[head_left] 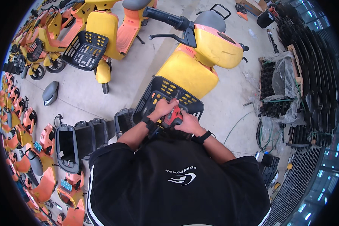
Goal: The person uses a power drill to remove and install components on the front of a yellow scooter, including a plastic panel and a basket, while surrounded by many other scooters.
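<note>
A red and black power drill (171, 117) points forward into the black basket (197, 104) on the front of a yellow scooter (186, 73). My left hand (162, 106) is closed on the front upper part of the drill, near its chuck. My right hand (188, 122) is wrapped round the drill's back and grip. The basket has rows of slots, with yellow showing through them. The tip of the drill is small and hard to make out against the basket.
More yellow and pink scooters (122, 37) stand at the upper left and along the left (45, 175). A loose grey seat (49, 93) lies on the floor. Black open bins (67, 145) sit left of me. Wrapped stacks of black parts (275, 86) and a green cable (235, 124) are at the right.
</note>
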A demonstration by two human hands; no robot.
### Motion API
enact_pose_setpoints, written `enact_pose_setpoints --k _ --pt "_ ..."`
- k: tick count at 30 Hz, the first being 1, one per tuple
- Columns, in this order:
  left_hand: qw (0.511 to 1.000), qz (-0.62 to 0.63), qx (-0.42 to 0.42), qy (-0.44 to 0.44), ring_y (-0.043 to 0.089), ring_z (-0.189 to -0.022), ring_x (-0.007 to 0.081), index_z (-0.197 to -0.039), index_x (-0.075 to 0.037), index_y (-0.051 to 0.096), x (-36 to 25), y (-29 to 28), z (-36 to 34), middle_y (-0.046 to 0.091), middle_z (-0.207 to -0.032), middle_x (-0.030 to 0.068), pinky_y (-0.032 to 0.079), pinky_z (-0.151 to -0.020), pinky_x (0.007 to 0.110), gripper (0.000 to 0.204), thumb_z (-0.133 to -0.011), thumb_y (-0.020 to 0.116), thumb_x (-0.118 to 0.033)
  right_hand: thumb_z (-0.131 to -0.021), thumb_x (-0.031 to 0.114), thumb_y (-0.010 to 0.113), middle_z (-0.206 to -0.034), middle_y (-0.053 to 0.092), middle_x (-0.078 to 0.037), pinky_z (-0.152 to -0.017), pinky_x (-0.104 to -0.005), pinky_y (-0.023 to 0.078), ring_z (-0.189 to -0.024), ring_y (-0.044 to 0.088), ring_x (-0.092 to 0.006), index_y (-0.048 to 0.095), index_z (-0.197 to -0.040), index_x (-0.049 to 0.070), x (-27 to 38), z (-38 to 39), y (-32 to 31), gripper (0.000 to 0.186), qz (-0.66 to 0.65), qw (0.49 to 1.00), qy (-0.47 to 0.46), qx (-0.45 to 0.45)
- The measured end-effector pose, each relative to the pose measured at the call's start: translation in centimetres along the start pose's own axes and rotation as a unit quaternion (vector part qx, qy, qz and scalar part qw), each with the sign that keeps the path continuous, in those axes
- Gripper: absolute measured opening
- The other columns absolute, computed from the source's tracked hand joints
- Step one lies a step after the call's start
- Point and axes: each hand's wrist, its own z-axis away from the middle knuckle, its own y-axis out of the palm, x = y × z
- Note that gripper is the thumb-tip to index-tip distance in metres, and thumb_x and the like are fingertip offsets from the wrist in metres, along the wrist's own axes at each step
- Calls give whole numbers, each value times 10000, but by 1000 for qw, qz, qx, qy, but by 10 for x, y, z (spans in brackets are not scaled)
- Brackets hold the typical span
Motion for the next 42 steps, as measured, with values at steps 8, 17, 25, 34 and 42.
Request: enact_pose_setpoints --k 8,17,25,34,42 --pt "1000 -18 -7 -4 696 -774 298 -842 78 697 -6 -2 -2 691 -785 207 524 -721 363 682 -769 647 -598 -550 357 788 -975 636 -226 -827 -439 500 -911 621 -400 616 -939 -56 -5 -5 4 593 -35 996 -52 -67" --pt "1000 -25 -2 -1 689 -831 314 -846 72 696 -12 -12 -1 686 -827 228 522 -742 375 670 -770 640 -591 -547 330 780 -904 641 -212 -789 -424 509 -862 632 -389 632 -893 -45 -7 -10 11 532 -68 995 -37 -56" --pt "992 -125 -8 16 682 -781 342 -775 83 686 -22 -12 -9 673 -778 247 523 -728 399 707 -729 650 -622 -587 281 785 -821 680 -187 -756 -371 525 -787 671 -329 654 -918 -14 -14 -12 27 462 -193 976 -60 -85" --pt "991 -129 12 40 680 -716 305 -729 78 679 -18 -17 -16 665 -719 218 517 -686 389 678 -756 654 -599 -614 248 775 -769 680 -165 -722 -352 529 -722 683 -283 662 -907 -13 -10 -13 36 408 -225 969 -49 -91" --pt "999 -24 19 32 641 -678 244 -852 83 670 -11 -21 -59 651 -738 175 505 -634 364 683 -918 480 -570 -627 240 776 -773 681 -165 -714 -348 534 -714 688 -276 663 -924 -13 -7 -9 33 406 -241 966 -42 -90"
